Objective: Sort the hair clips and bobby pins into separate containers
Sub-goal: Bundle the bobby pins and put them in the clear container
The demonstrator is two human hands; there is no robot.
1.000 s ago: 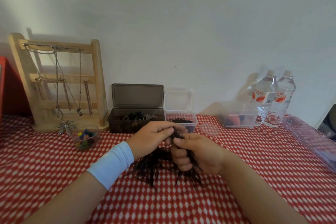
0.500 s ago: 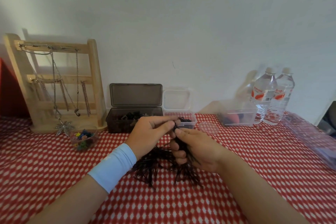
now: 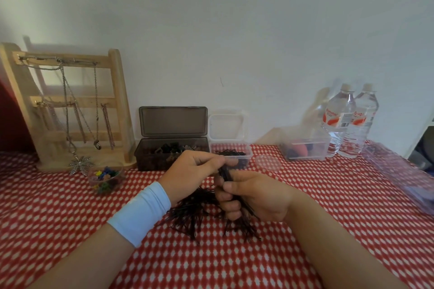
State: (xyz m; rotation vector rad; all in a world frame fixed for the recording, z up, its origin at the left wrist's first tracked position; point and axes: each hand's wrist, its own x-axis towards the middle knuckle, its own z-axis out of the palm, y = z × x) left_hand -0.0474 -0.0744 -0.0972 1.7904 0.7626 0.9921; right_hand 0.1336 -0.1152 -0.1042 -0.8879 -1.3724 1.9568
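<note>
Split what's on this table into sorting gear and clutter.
For the job: bobby pins, dark box of hair clips, small clear tub, left hand, right hand.
Lying about: necklace stand, bead bowl, water bottles, clear box.

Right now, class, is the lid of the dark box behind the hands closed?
No: the dark box has its lid standing upright behind it, and small clips show inside.

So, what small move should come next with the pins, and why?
Probably carry the bundle to the clear box: the right hand grips it, the left hand pinches its top, and that box already holds pins.
</note>
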